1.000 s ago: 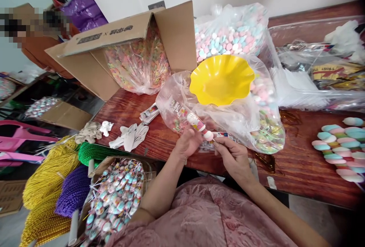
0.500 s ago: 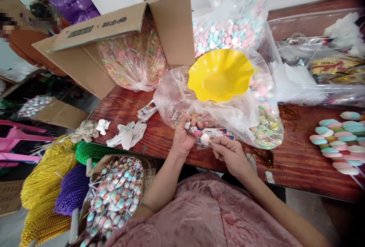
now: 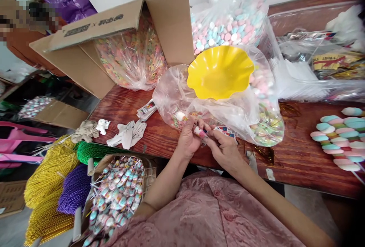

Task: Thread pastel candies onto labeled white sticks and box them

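Observation:
A small wrapped marshmallow skewer (image 3: 180, 116) slants across both hands, its white end sticking out at the upper left and a printed pink-and-dark band near its other end. My left hand (image 3: 188, 140) is closed around its middle, thumb on top. The fingers of my right hand (image 3: 226, 150) pinch the lower right end, close to the left fingertips; exactly what they grip there is partly hidden. Just beyond the hands lie printed labels (image 3: 228, 131) and a clear plastic bag (image 3: 173, 83) with ring-shaped candy in it. A yellow wavy bowl (image 3: 219, 74) sits on the bags.
A cardboard box (image 3: 175, 26) holds bagged candy. Bagged marshmallows (image 3: 228, 30) stand behind the bowl. Unwrapped skewers (image 3: 339, 136) lie at right, beside a clear bin (image 3: 313, 87). Gloves (image 3: 128, 133) rest at left; a box of finished skewers (image 3: 116, 193) stands below. Another person (image 3: 25, 49) is far left.
The skewer has turned and shifted up-left, its white end now showing past my left thumb. My right hand has moved left, close against my left fingers.

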`<state>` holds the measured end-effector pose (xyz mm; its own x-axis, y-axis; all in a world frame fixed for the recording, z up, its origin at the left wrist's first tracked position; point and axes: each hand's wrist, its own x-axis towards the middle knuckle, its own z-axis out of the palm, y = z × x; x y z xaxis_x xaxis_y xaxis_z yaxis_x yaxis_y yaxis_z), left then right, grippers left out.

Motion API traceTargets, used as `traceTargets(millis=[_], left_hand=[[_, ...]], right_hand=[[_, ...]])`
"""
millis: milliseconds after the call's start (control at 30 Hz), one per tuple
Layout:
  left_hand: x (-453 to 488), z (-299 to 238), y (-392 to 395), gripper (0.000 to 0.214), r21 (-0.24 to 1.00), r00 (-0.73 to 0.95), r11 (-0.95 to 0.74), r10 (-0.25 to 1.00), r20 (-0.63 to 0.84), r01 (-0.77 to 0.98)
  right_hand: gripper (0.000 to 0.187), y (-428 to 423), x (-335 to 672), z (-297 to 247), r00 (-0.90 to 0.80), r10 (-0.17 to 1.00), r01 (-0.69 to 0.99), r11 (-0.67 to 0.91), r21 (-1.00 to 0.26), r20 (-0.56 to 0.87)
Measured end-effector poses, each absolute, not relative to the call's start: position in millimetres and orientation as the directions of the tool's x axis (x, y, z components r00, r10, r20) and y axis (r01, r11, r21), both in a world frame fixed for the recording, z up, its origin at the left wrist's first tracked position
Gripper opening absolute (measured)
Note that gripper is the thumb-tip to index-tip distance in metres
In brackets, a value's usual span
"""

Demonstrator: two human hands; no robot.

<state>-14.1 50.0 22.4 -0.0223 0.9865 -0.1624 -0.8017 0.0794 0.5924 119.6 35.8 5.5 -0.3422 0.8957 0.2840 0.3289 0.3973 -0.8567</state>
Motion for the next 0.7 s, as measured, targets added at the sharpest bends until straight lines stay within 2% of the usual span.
traceTargets(millis=[167,367,467,567,700], left_hand=[[-20.1,26.7,52.7,0.042,0.544,-0.113,0.061,0.953,-0.28,-0.837],[-2.9,17.0,42.7,0.052,0.574,0.004,0.101,0.986,-0.168,-0.813],[3.8,14.2,39.4,0.056,0.581,-0.029,0.063,0.989,-0.148,-0.811],[7.3,13.6,39.8,0.059,0.619,-0.085,0.054,0.978,-0.193,-0.783],[14.8,10.2,39.1,0.055,0.639,-0.116,0.067,0.964,-0.241,-0.766]], right_hand=[[0.025,28.6,132.9,1.5,-0.446,0.862,0.362,0.418,-0.833,0.239],[0.028,24.9,123.9,2.3,-0.394,0.878,0.361,0.421,-0.832,0.273],[0.027,27.8,116.9,6.3,-0.376,0.879,0.362,0.431,-0.827,0.293],[0.025,29.5,110.7,7.3,-0.37,0.864,0.395,0.479,-0.784,0.341],[0.023,36.8,109.1,7.5,-0.418,0.807,0.461,0.585,-0.667,0.417]])
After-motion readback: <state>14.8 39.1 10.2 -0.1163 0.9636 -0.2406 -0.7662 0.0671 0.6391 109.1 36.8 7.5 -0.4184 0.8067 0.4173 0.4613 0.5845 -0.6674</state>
